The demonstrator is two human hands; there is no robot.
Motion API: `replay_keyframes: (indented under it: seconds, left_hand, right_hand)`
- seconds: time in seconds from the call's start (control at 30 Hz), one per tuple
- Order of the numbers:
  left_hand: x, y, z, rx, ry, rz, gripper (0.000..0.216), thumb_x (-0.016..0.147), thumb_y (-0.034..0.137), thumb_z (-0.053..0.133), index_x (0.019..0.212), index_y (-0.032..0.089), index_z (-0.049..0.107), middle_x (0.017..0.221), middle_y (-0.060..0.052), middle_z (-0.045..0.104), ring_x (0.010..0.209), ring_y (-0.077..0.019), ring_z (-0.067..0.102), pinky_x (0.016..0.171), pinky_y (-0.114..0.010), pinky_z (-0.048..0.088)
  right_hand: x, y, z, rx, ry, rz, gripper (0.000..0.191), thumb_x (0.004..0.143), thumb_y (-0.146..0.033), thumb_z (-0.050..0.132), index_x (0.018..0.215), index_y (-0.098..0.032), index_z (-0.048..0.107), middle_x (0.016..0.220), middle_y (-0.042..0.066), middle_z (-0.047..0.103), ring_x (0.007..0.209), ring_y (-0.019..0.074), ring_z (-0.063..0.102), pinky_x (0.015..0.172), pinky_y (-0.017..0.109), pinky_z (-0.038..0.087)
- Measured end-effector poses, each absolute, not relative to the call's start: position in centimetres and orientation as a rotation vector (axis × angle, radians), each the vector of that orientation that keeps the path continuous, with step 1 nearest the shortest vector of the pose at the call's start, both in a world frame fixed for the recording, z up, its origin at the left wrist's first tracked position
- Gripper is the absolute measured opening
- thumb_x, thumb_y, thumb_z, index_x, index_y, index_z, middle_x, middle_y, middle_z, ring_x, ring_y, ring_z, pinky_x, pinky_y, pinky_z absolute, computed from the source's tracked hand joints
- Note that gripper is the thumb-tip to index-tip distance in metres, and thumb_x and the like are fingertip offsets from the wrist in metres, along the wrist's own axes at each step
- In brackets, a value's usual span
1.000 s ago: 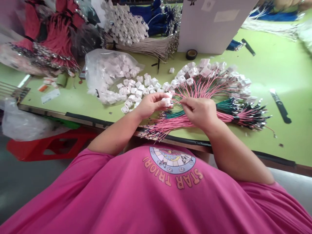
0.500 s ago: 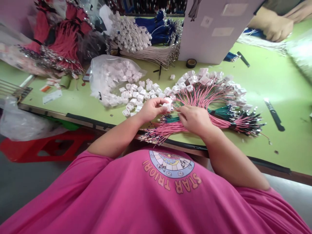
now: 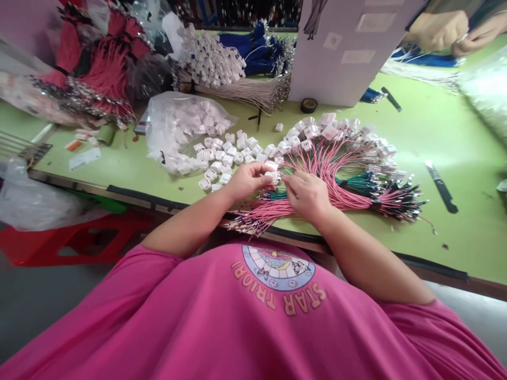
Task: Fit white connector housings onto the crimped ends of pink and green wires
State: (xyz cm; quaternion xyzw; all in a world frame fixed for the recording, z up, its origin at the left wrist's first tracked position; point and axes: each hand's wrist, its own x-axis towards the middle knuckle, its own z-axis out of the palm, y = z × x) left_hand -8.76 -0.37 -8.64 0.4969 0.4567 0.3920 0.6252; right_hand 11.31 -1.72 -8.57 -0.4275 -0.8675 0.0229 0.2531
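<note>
My left hand (image 3: 250,181) pinches a white plastic connector housing (image 3: 273,176) between thumb and fingers. Close beside it, my right hand (image 3: 308,194) has its fingers pressed together at the housing's right side, apparently on a thin wire whose end is too small to make out. Under and behind my right hand spread pink wires (image 3: 322,164), many ending in white housings at the far side. Bundled green wires (image 3: 358,184) lie among them. Loose white housings (image 3: 227,159) are scattered just beyond my left hand.
A clear bag of housings (image 3: 186,126) lies back left. Behind are red wire bundles (image 3: 105,68), white and blue wire bundles (image 3: 253,53), and a tape roll (image 3: 309,105) by a pale partition (image 3: 336,63). A knife (image 3: 441,187) lies right. Another person's hands (image 3: 439,34) work at top right.
My right hand has moved slightly left, closer to the housing in my left hand. The left hand has barely moved. The other person's hands have shifted upward and come together.
</note>
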Motion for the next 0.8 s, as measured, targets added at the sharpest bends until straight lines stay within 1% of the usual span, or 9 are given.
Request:
replay_keyframes:
  seconds: [0.07,0.13,0.27,0.4,0.5,0.63,0.7,0.8]
  left_hand:
    - [-8.8,-0.3,-8.8,1.096,1.044,0.898,0.058,0.055,0.049,0.091,0.092,0.012,0.065,0.075,-0.001,0.071,0.065,-0.0122,0.070,0.067,-0.026,0.056]
    - [-9.0,-0.2,-9.1,1.069,1.031,0.899,0.059,0.053,0.049,0.092,0.091,0.012,0.066,0.074,-0.001,0.072,0.064,-0.0113,0.069,0.066,-0.024,0.056]
    - [-9.2,-0.1,-9.5,1.088,0.985,0.886,0.059,0.053,0.050,0.092,0.091,0.013,0.068,0.078,-0.002,0.073,0.064,-0.0114,0.069,0.065,-0.025,0.056]
    - [-9.1,-0.1,-9.4,1.169,1.038,0.921,0.057,0.051,0.048,0.093,0.089,0.012,0.069,0.074,-0.002,0.073,0.062,-0.0108,0.068,0.064,-0.025,0.056]
    - [-9.0,-0.1,-9.6,1.251,1.061,0.929,0.053,0.054,0.046,0.092,0.089,0.012,0.071,0.076,-0.003,0.074,0.065,-0.0116,0.068,0.067,-0.027,0.057]
    - [-8.9,-0.2,-10.2,1.350,1.076,0.935,0.051,0.057,0.046,0.090,0.089,0.012,0.072,0.085,-0.007,0.075,0.073,-0.0129,0.069,0.073,-0.029,0.057]
    - [-9.0,-0.2,-10.2,1.383,1.089,0.928,0.052,0.058,0.049,0.089,0.090,0.012,0.071,0.086,-0.007,0.075,0.072,-0.0128,0.068,0.073,-0.029,0.057]
    - [-9.3,0.0,-9.4,1.506,1.138,0.929,0.053,0.066,0.053,0.082,0.097,0.012,0.070,0.085,-0.007,0.074,0.068,-0.0129,0.067,0.069,-0.029,0.056]
  right_hand:
    - [11.2,-1.9,-8.5,-1.195,-2.394,0.011,0.034,0.093,-0.020,0.041,0.083,-0.015,0.073,0.074,0.010,0.067,0.062,0.0180,0.053,0.058,0.032,0.034]
    - [11.1,-2.0,-8.5,-1.218,-2.409,0.006,0.034,0.094,-0.020,0.041,0.084,-0.015,0.072,0.075,0.010,0.068,0.063,0.0182,0.054,0.058,0.032,0.033]
    - [11.0,-1.9,-8.7,-1.211,-2.400,0.099,0.033,0.094,-0.018,0.040,0.086,-0.015,0.072,0.080,0.011,0.071,0.071,0.0196,0.060,0.063,0.031,0.037]
    - [11.0,-1.9,-9.0,-1.232,-2.363,0.204,0.030,0.093,-0.018,0.042,0.084,-0.016,0.070,0.081,0.011,0.071,0.074,0.0198,0.061,0.067,0.030,0.041]
    - [10.7,-2.0,-9.2,-1.225,-2.358,0.267,0.031,0.095,-0.019,0.040,0.083,-0.016,0.069,0.082,0.011,0.071,0.076,0.0205,0.063,0.070,0.031,0.043]
    - [10.1,-1.9,-9.6,-1.256,-2.385,0.291,0.031,0.094,-0.019,0.040,0.087,-0.014,0.070,0.083,0.013,0.072,0.076,0.0215,0.064,0.072,0.031,0.044]
    - [10.1,-1.6,-9.5,-1.272,-2.384,0.300,0.031,0.094,-0.018,0.040,0.087,-0.014,0.070,0.082,0.012,0.072,0.076,0.0210,0.064,0.072,0.031,0.045]
    - [10.9,-1.1,-8.9,-1.240,-2.331,0.313,0.030,0.095,-0.021,0.042,0.088,-0.016,0.071,0.083,0.009,0.072,0.078,0.0198,0.064,0.073,0.031,0.045]
